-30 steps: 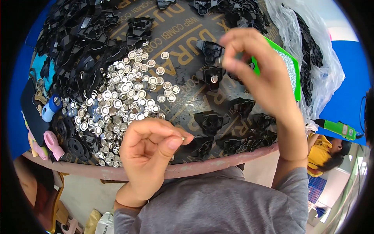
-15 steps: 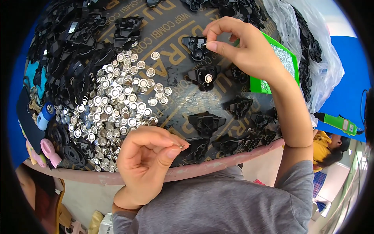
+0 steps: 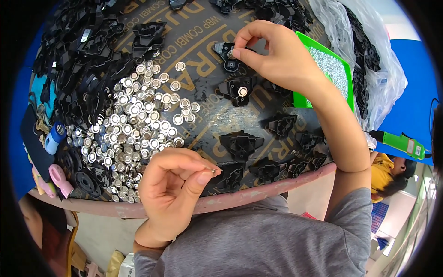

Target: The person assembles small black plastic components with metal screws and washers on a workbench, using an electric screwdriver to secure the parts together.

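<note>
My right hand (image 3: 288, 60) reaches over the far part of the table, thumb and forefinger closed on a round silver metal disc (image 3: 231, 54). The disc sits against a black plastic part (image 3: 224, 47), partly hidden by the fingertips. Just nearer lies another black part (image 3: 236, 85) with a similar silver-and-copper-toned disc (image 3: 242, 91) on it. My left hand (image 3: 173, 191), held above the near table edge, pinches a tiny shiny metal piece (image 3: 213, 171); its exact kind is too small to tell. More black parts (image 3: 241, 145) lie between the hands and the edge.
A heap of silver discs (image 3: 134, 120) spreads left of centre, beside piled black parts (image 3: 87, 83). At right stand a green tray (image 3: 297, 99) of small silvery pieces, clear plastic sheeting (image 3: 383, 87) and a green power screwdriver (image 3: 404, 144). Someone in yellow (image 3: 383, 177) is beyond.
The disc under my right fingertips now lies flatter against the black part. My left hand keeps its pinch almost in place. The whole view has shifted slightly.
</note>
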`<state>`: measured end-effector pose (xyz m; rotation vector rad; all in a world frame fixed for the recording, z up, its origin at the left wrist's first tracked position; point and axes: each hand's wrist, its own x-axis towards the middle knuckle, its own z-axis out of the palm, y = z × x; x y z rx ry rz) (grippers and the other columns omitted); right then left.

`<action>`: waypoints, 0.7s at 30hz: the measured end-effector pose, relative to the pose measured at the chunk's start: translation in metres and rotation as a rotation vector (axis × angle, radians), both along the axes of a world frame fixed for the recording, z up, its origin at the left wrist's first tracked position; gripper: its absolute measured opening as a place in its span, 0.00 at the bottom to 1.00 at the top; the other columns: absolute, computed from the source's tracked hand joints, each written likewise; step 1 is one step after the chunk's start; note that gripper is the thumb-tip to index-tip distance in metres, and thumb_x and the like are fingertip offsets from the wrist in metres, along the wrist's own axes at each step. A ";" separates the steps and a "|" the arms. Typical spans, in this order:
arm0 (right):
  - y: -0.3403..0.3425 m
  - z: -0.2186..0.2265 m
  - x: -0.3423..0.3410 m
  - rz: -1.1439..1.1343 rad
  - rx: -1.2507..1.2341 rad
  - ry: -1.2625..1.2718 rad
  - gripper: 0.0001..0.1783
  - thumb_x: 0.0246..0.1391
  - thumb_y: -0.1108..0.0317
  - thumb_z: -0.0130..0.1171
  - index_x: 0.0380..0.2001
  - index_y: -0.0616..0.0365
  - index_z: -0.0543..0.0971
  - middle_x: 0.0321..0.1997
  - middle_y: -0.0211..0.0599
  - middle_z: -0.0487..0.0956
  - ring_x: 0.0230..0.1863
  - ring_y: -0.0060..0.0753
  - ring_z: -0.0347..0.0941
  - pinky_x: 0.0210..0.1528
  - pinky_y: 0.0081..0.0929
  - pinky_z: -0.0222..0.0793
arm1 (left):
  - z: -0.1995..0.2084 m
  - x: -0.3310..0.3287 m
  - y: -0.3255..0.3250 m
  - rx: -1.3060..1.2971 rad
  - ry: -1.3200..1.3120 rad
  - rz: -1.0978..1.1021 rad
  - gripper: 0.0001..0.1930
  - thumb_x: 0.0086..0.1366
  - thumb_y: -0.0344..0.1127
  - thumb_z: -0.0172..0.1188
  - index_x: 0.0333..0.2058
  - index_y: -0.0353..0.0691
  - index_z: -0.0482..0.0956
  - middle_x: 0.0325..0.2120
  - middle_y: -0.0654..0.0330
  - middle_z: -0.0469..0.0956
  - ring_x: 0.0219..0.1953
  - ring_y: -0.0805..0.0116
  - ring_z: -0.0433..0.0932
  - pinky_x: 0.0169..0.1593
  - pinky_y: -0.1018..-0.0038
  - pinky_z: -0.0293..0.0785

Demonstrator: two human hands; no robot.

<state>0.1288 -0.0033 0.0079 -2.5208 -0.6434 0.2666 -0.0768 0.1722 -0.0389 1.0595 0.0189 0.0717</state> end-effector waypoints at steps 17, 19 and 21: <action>0.002 0.012 -0.126 0.414 0.706 0.090 0.09 0.47 0.77 0.68 0.34 0.63 0.80 0.35 0.39 0.77 0.35 0.38 0.73 0.38 0.31 0.70 | 0.000 -0.003 -0.002 0.102 -0.209 0.094 0.08 0.64 0.21 0.61 0.39 0.34 0.72 0.35 0.53 0.73 0.36 0.61 0.82 0.42 0.65 0.83; 0.003 0.006 -0.132 0.328 0.732 -0.043 0.09 0.49 0.78 0.63 0.36 0.63 0.77 0.36 0.40 0.73 0.35 0.41 0.71 0.39 0.31 0.69 | 0.001 -0.004 -0.003 0.134 -0.240 0.109 0.08 0.64 0.21 0.62 0.39 0.34 0.72 0.34 0.53 0.74 0.35 0.61 0.82 0.42 0.65 0.83; -0.001 0.006 -0.130 0.361 0.718 -0.018 0.09 0.49 0.78 0.63 0.35 0.62 0.77 0.37 0.39 0.73 0.36 0.42 0.71 0.40 0.31 0.69 | 0.000 -0.006 -0.003 0.207 -0.256 0.113 0.08 0.64 0.21 0.62 0.37 0.35 0.72 0.32 0.53 0.75 0.35 0.61 0.82 0.41 0.67 0.82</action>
